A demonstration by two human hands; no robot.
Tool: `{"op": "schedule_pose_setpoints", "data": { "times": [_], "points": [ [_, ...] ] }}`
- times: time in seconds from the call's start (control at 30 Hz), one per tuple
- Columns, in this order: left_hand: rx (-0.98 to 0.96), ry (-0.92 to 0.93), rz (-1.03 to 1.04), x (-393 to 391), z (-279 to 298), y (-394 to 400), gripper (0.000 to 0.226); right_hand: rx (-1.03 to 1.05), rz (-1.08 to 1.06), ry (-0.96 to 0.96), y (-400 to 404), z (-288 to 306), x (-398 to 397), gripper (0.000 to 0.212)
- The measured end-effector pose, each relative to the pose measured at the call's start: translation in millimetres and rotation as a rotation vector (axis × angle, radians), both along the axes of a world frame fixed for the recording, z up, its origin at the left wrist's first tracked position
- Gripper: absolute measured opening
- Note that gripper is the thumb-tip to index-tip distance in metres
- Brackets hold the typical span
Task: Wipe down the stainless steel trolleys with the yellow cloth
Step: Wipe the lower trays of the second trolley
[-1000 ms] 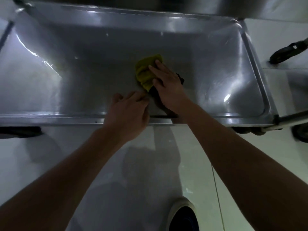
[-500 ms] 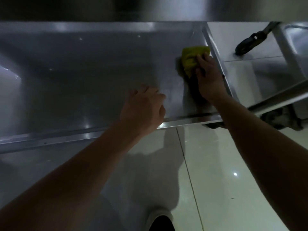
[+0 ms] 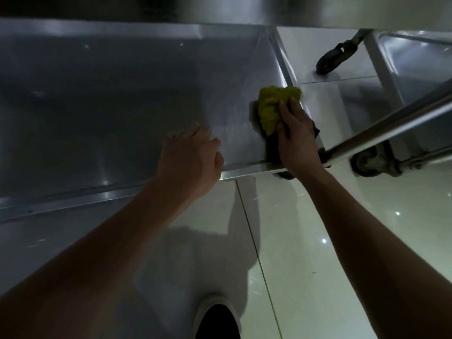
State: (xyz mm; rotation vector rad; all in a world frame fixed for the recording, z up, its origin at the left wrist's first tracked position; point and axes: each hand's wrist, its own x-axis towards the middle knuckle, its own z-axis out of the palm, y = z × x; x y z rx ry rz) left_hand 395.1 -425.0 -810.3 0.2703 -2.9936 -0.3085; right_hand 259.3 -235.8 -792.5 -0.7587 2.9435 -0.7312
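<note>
Low stainless steel trolley shelf (image 3: 110, 106), shallow and rimmed, dull grey with faint specks and smears, seen from above and tilted across the upper left. Yellow cloth (image 3: 271, 106) bunched flat against its right end beside the side rim, pressed there under the right hand (image 3: 297, 140), with the left hand (image 3: 190, 160) resting on the shelf surface just inside the near rim. Pale glossy tiled floor (image 3: 342, 241) below and to the right, carrying two black caster wheels (image 3: 335, 58) and the steel frame of a second trolley (image 3: 415, 59) near the shelf's right end.
</note>
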Motion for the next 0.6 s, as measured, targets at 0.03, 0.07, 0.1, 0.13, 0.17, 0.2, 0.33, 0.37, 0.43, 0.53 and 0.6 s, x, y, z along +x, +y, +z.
{"op": "schedule_pose_setpoints", "data": {
  "times": [0.03, 0.07, 0.1, 0.13, 0.17, 0.2, 0.33, 0.37, 0.43, 0.53, 0.6],
  "points": [
    [-0.007, 0.001, 0.002, 1.0, -0.9, 0.7, 0.031, 0.000, -0.004, -0.011, 4.5, 0.4, 8.5, 0.047],
    [-0.018, 0.007, 0.005, 2.2, -1.6, 1.4, 0.034, 0.006, -0.004, -0.014, 8.2, 0.3, 15.9, 0.047],
    [-0.027, 0.014, 0.004, 3.4, -1.9, 2.0, 0.037, 0.011, -0.005, -0.010, 10.9, 0.3, 21.8, 0.047],
    [-0.035, 0.017, 0.001, 5.0, -1.8, 2.8, 0.041, 0.014, -0.010, -0.006, 12.2, 0.3, 26.9, 0.047],
    [-0.044, 0.004, -0.009, 6.4, -0.9, 3.7, 0.045, 0.013, -0.020, -0.004, 12.4, 0.5, 30.9, 0.047],
    [-0.052, -0.024, -0.021, 8.3, 1.0, 4.6, 0.051, 0.010, -0.031, -0.005, 12.1, 0.5, 35.0, 0.047],
    [-0.042, -0.056, -0.021, 37.0, 4.5, 0.9, 0.055, -0.006, -0.081, 0.010, 5.4, -1.4, 50.7, 0.045],
    [-0.025, -0.022, -0.029, 50.1, 5.3, -2.5, 0.051, -0.005, -0.090, 0.012, 2.8, -1.7, 54.4, 0.044],
    [-0.011, 0.060, -0.044, 78.1, 6.7, -16.4, 0.043, 0.005, -0.087, 0.010, -5.1, -1.5, 63.3, 0.044],
    [-0.080, 0.030, -0.027, 117.9, 12.7, -49.6, 0.041, 0.022, -0.059, 0.005, -26.9, -1.0, 84.2, 0.044],
    [-0.118, -0.016, 0.004, 146.2, 15.0, -74.3, 0.042, 0.043, -0.020, 0.036, -46.4, -2.0, 104.6, 0.045]
  ]
}}
